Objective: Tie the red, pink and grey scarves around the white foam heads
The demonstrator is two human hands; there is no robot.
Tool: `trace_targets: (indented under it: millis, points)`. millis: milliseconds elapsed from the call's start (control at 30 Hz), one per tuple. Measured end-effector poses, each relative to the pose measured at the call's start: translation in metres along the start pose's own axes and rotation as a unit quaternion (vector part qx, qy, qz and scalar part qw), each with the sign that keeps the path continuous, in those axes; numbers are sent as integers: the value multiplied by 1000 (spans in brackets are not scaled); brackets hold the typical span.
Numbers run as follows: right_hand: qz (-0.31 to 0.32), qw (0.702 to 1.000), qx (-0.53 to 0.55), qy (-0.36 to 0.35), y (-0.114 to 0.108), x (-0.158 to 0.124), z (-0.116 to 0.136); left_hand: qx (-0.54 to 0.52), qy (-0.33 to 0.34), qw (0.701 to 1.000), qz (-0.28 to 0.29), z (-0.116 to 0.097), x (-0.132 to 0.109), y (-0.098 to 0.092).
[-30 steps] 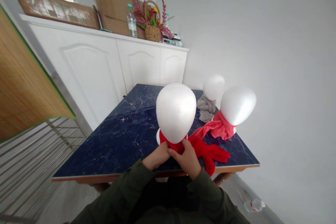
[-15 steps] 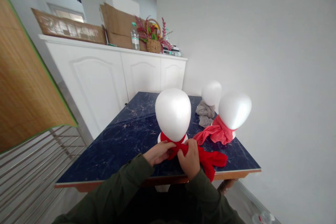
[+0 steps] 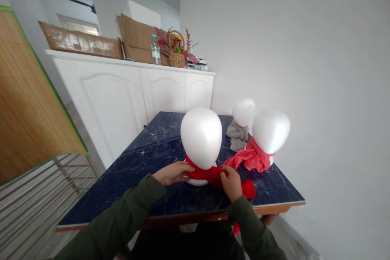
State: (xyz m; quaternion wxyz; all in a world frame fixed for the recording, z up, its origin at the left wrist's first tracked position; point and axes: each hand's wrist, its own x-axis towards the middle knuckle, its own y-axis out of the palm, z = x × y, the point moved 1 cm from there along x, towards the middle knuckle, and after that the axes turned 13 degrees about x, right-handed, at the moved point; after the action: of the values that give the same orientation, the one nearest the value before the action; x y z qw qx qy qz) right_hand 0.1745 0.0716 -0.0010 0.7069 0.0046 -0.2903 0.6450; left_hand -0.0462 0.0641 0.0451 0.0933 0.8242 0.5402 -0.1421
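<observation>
A white mannequin head (image 3: 201,136) stands upright near the table's front edge, with a red scarf (image 3: 202,174) wrapped around its neck. My left hand (image 3: 174,173) pinches the scarf at the left side of the neck, thumb on top. On the other side, my right hand (image 3: 232,183) grips the scarf just right of the neck and pulls it out flat. The scarf's loose end spills past my right hand onto the table, and a bit of red hangs below the edge. The white base shows beneath the scarf.
On the right stand a mannequin head (image 3: 271,131) in a coral scarf (image 3: 254,156) and another head (image 3: 243,111) with a grey scarf (image 3: 237,132). The dark blue table (image 3: 137,166) meets white cabinets (image 3: 112,105) behind. A metal rack (image 3: 70,174) is at the left.
My hands have moved apart, the left one leftward and the right one rightward. The bunched scarf at the front of the neck is now stretched flatter, exposing the base.
</observation>
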Motion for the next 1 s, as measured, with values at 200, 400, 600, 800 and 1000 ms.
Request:
trace_targets:
  millis: [200, 400, 600, 800, 1000]
  points:
    - [9, 993, -112, -19, -8, 20, 1, -135, 94, 980, -114, 9, -5, -6]
    - [50, 990, -132, -10, -6, 31, -2, -144, 32, 989, -24, 27, -11, -18]
    - [120, 992, 30, -36, 10, 7, -16, 211, 123, 942, -228, 46, 2, -30]
    - [125, 987, 32, -96, 17, 2, 16, 285, 267, 898, -205, 26, 11, 14]
    - [-18, 995, 7, -102, -61, -39, 3, 288, 305, 898, -132, 8, 4, 86]
